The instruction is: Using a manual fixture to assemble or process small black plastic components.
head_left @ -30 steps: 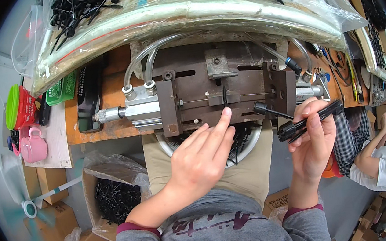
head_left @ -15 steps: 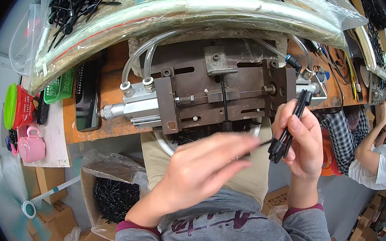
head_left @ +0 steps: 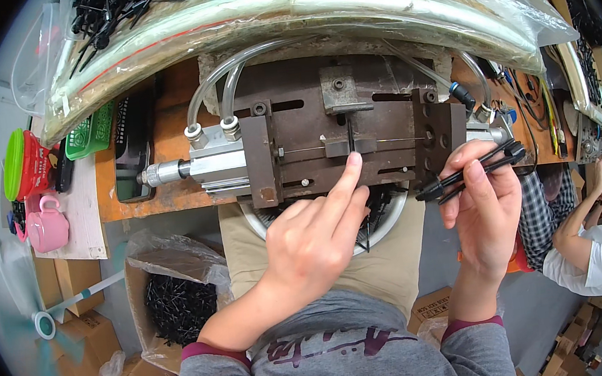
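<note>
My left hand [head_left: 321, 237] reaches to the brown metal fixture [head_left: 314, 175]. Its index finger is stretched out, the fingertip at the near end of a thin black rod [head_left: 350, 131] standing between two small blocks in the middle. The other fingers are bent and a thumb is partly hidden; I see nothing gripped in this hand. Right of the fixture, my right hand [head_left: 490, 205] holds several slim black plastic stems [head_left: 472, 171] with thicker ends, pinched in a bundle between thumb and fingers. Under the fixture a white-rimmed bowl [head_left: 395, 221] of black pieces rests over my lap.
Silver air cylinders [head_left: 218, 169] with clear hoses [head_left: 206, 88] flank the fixture. A plastic-covered tray [head_left: 283, 14] bearing black parts spans the far side. A phone [head_left: 134, 169] and pink cup [head_left: 48, 225] lie left. A box of black parts [head_left: 181, 307] stands below; another person [head_left: 587, 253] sits right.
My left hand has moved from beside the right hand's bundle to the middle of the fixture. The right hand has shifted right and its bundle has tilted flatter. The fixture's side rods have drawn outward.
</note>
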Demonstrator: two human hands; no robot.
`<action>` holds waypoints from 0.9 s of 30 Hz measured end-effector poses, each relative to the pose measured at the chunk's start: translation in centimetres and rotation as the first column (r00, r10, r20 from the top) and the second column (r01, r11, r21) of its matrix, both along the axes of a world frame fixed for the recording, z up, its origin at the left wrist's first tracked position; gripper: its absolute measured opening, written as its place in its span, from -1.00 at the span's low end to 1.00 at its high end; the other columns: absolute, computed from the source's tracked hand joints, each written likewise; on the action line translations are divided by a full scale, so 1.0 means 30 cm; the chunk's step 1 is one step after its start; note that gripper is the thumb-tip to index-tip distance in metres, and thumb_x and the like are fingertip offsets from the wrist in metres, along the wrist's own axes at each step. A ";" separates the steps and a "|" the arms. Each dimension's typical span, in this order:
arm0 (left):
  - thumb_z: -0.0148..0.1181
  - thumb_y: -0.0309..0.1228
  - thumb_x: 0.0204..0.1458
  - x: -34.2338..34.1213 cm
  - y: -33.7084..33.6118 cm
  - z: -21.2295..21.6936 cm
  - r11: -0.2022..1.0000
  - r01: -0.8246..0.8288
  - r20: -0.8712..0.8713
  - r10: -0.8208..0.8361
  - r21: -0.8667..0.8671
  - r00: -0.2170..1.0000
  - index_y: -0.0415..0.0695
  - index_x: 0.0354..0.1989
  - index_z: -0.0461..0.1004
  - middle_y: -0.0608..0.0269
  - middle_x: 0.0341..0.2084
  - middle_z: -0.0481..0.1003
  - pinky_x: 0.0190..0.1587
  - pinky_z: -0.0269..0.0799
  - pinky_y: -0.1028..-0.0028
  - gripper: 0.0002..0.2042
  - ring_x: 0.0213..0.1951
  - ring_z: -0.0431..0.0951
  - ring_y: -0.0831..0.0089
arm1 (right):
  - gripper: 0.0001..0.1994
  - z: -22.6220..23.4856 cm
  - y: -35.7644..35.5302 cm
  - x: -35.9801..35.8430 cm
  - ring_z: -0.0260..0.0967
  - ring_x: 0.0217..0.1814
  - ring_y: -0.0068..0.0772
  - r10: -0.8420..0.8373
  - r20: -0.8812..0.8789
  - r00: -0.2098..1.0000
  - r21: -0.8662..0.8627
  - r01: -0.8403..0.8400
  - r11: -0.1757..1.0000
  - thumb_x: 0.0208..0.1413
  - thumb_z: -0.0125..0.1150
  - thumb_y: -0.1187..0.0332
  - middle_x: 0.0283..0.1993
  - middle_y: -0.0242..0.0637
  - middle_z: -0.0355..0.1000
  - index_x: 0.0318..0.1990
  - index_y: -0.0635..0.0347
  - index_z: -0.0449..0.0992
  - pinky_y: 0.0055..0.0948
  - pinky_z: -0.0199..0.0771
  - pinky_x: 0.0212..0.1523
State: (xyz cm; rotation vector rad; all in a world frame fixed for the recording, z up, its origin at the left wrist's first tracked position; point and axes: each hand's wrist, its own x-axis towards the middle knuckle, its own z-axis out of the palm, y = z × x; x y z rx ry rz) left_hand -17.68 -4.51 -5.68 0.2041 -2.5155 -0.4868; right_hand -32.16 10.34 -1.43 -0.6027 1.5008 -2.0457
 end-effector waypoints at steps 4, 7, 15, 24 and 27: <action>0.47 -0.45 -0.23 -0.030 -0.010 0.004 0.999 -0.016 -0.005 0.016 -0.040 1.000 -0.17 -0.26 0.63 0.12 0.04 0.58 -0.46 0.41 0.55 -0.71 -0.57 0.52 0.48 | -0.87 -0.010 0.010 0.005 0.38 -0.56 -0.54 0.045 0.043 0.998 0.020 -0.046 0.999 0.28 0.18 0.46 -0.28 -0.16 0.48 -0.17 0.38 0.49 -0.62 0.37 -0.64; 0.49 -0.44 -0.25 -0.024 -0.013 0.012 1.000 -0.009 0.027 0.010 -0.028 1.000 -0.16 -0.23 0.64 0.12 0.01 0.59 -0.46 0.42 0.55 -0.67 -0.55 0.54 0.49 | -0.89 -0.001 -0.002 0.015 0.37 -0.57 -0.60 0.018 0.086 0.996 0.095 -0.026 0.995 0.25 0.20 0.48 -0.34 -0.20 0.48 -0.19 0.38 0.48 -0.66 0.34 -0.69; 0.52 -0.44 -0.24 -0.004 -0.009 0.081 0.837 0.359 -0.272 -0.263 0.413 0.926 -0.15 -0.16 0.68 0.14 -0.26 0.64 -0.38 0.56 0.46 -0.63 -0.39 0.64 0.40 | -0.92 0.007 -0.026 0.030 0.34 -0.63 -0.68 0.226 0.232 0.946 0.130 -0.260 0.957 0.24 0.22 0.51 -0.41 -0.26 0.51 -0.21 0.35 0.52 -0.70 0.24 -0.68; 0.50 -0.46 -0.29 0.032 -0.021 0.048 0.979 0.092 -0.107 -0.073 0.180 0.992 -0.21 -0.28 0.65 0.04 -0.06 0.58 -0.23 0.57 0.41 -0.69 -0.22 0.63 0.29 | -0.91 0.005 -0.003 0.009 0.41 -0.54 -0.58 0.059 0.063 0.996 0.114 -0.066 0.991 0.25 0.19 0.50 -0.32 -0.16 0.53 -0.18 0.35 0.48 -0.63 0.39 -0.54; 0.46 -0.49 -0.28 -0.005 -0.005 -0.013 0.999 0.025 -0.086 -0.026 -0.022 0.996 -0.25 -0.29 0.58 -0.02 0.07 0.54 -0.25 0.56 0.41 -0.69 -0.31 0.62 0.30 | -0.89 0.007 0.001 0.015 0.49 -0.40 -0.48 0.118 0.070 0.991 0.089 -0.124 0.988 0.25 0.16 0.52 -0.21 -0.10 0.53 -0.14 0.39 0.47 -0.53 0.51 -0.41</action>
